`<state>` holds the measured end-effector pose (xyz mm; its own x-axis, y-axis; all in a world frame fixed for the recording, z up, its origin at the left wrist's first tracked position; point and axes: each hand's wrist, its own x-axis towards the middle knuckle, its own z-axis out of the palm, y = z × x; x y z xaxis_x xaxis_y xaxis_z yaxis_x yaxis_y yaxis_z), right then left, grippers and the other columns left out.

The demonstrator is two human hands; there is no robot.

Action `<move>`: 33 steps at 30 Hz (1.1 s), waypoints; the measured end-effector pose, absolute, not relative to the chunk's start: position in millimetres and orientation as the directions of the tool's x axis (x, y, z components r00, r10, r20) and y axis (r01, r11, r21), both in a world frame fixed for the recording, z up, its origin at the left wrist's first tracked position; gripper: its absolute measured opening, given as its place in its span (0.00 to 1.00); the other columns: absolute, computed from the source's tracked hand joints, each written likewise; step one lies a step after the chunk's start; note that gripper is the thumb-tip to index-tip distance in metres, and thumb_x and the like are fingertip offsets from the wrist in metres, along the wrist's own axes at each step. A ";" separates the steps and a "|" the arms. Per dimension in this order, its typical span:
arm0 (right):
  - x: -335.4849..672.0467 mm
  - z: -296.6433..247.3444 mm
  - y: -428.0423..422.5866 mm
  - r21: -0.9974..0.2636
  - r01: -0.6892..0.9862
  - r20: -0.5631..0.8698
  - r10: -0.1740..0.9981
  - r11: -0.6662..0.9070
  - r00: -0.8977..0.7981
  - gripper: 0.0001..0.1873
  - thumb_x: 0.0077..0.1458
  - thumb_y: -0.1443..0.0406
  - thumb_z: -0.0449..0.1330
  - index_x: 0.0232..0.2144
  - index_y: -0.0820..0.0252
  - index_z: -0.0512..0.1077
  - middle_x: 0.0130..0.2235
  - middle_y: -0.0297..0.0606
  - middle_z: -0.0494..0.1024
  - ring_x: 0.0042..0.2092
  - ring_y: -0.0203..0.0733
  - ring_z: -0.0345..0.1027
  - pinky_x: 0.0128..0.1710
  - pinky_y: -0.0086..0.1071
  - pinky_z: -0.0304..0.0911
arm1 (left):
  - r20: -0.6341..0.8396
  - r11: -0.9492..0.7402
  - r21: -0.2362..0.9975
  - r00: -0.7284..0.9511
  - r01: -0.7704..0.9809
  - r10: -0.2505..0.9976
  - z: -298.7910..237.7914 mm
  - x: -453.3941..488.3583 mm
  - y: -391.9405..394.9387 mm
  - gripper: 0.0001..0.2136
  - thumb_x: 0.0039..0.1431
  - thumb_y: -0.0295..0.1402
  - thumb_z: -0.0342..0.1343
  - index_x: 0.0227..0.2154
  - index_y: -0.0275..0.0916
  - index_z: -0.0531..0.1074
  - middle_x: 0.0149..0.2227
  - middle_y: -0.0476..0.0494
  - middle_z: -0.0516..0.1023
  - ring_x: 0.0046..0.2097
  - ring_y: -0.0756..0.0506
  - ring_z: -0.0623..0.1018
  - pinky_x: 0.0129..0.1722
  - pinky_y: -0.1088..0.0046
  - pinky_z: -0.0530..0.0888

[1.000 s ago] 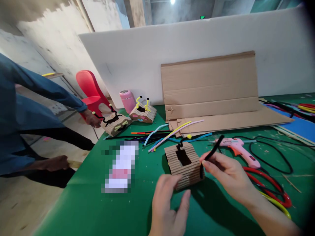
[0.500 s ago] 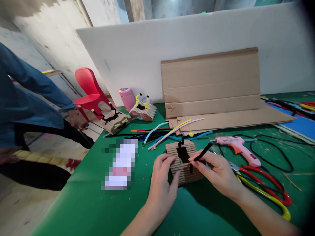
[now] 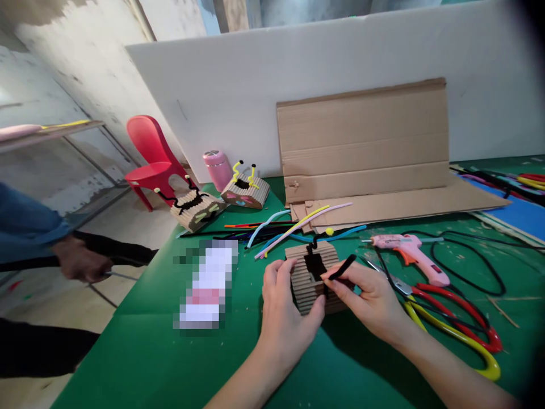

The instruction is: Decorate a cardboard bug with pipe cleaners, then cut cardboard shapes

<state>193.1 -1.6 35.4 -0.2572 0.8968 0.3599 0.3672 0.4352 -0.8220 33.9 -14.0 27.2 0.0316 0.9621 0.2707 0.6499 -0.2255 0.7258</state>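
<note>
A small corrugated cardboard block [image 3: 303,279] with a black patch on top and a black stalk tipped in yellow sits on the green table [image 3: 179,363]. My left hand [image 3: 284,315] grips its left and front side, fingers wrapped round it. My right hand [image 3: 368,302] pinches a black pipe cleaner [image 3: 340,268] and presses its lower end against the block's top right. The pipe cleaner's free end points up and to the right.
Two finished cardboard figures [image 3: 196,208] [image 3: 246,190] and a pink bottle [image 3: 217,169] stand at the back left. Loose pipe cleaners [image 3: 293,228], a pink glue gun [image 3: 407,251], red and yellow scissors [image 3: 460,324] and cardboard sheets [image 3: 366,142] lie around. Another person's hand [image 3: 79,262] is at the left.
My left hand moved up and closed round the block. My right hand brought the pipe cleaner down onto it. The person at the left stepped back away from the table.
</note>
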 end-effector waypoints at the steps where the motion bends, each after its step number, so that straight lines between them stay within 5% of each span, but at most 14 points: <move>1: 192.6 36.0 -2.0 -0.822 0.367 0.363 0.897 0.436 -0.253 0.06 0.55 0.66 0.55 0.33 0.55 0.71 0.32 0.35 0.74 0.36 0.40 0.67 0.36 0.31 0.63 | 0.268 -0.216 0.727 0.020 0.651 0.963 27.1 35.0 -13.3 0.25 0.44 0.30 0.57 0.47 0.37 0.57 0.47 0.37 0.59 0.50 0.39 0.64 0.48 0.55 0.66; 33: 190.6 41.9 1.1 -0.803 0.391 0.335 0.883 0.450 -0.329 0.06 0.56 0.65 0.53 0.33 0.56 0.70 0.34 0.38 0.74 0.37 0.41 0.66 0.36 0.33 0.63 | 0.281 -0.211 0.705 0.007 0.677 0.960 21.3 40.9 -8.7 0.33 0.43 0.28 0.56 0.54 0.40 0.49 0.47 0.39 0.58 0.49 0.39 0.64 0.47 0.54 0.65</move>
<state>190.6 1.1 41.9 -0.3289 0.8830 0.3349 0.3913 0.4502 -0.8026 40.9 -8.7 21.3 0.0068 0.9596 0.2813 0.6770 -0.2115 0.7049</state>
